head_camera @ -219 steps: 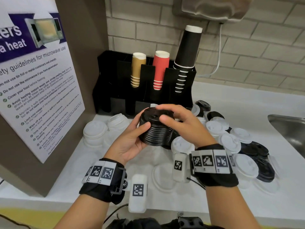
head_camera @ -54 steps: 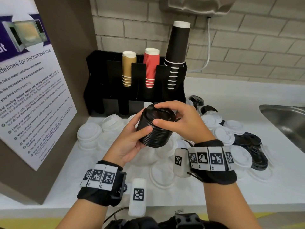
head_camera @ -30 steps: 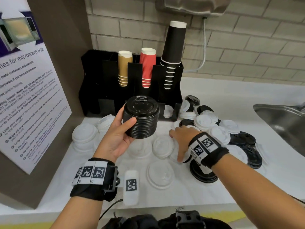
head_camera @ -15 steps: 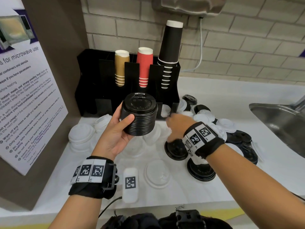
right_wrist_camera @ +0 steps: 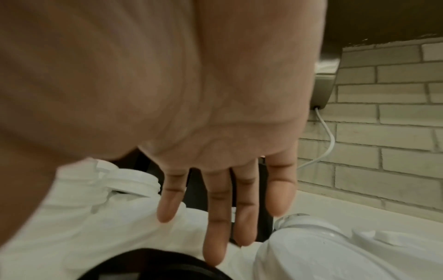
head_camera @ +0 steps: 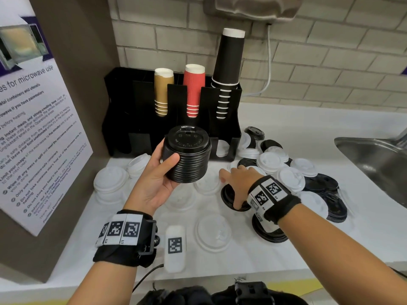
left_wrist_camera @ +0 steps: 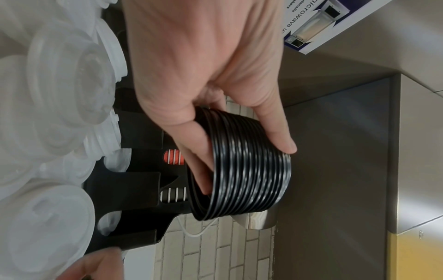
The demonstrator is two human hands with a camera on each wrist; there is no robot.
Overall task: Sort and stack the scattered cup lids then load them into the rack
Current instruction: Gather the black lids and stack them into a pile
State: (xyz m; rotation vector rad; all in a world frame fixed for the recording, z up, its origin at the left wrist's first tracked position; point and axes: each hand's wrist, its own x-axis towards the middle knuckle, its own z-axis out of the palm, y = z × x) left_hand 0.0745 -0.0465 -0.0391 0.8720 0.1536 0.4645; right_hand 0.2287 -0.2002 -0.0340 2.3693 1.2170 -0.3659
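Right hand [head_camera: 236, 183] left the lid stack [head_camera: 187, 156]; left grip [head_camera: 154, 183] wraps it.

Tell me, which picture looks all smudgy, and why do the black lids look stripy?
Right wrist view: the right hand fills the frame, soft and smeared, and the white lids below are blurry too. Left wrist view: light glints on the rims of the black lid stack, making pale stripes. Head view: sharp, though the wall lines bend.
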